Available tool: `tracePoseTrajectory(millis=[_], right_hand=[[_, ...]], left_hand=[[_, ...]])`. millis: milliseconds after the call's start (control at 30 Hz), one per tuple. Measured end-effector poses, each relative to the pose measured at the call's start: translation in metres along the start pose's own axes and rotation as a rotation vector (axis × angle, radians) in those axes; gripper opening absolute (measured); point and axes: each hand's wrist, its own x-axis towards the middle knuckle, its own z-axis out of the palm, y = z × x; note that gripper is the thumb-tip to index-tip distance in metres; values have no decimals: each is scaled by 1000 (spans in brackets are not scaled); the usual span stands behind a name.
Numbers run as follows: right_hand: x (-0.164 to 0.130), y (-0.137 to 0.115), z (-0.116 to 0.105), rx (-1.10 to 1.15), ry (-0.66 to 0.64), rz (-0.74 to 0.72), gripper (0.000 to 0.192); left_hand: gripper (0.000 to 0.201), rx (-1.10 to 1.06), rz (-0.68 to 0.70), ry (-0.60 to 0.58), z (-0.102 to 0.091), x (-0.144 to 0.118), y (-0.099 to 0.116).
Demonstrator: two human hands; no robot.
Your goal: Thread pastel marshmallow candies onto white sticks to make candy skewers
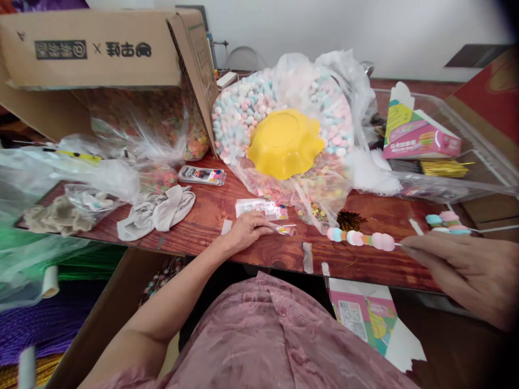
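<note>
1. Reddish wooden table [211, 216] under everything.
2. Large clear bag of pastel sweets [243, 108], a yellow bowl [284, 143] upside down on it.
3. Right hand [478, 265], thumb and fingers pinching a stick's bare end [398, 244].
4. Left hand [246, 232], fingertips pinched together on a small packet.
5. Skewer of sweets [356, 238], over the table's right front; probably light, soft, easily squashed, best held by the stick.
6. Small packet [287, 230], blurred; likely thin, slippery, best gripped at its edge.

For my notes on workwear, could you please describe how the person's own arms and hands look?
The left hand and right hand wear no gloves. The left forearm is bare below a dusty-pink sleeve ending above the elbow, matching the buttoned, faintly patterned shirt. The right sleeve is out of view.
</note>
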Motion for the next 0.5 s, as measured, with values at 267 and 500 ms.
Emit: tracePoseTrajectory(millis=[267,500], right_hand=[[-10,-47,57,273,221,141,11],[-7,-51,91,83,156,4,14]], left_hand=[[16,-96,-65,38,1,0,-1],[15,-99,-97,57,2,-1,1]])
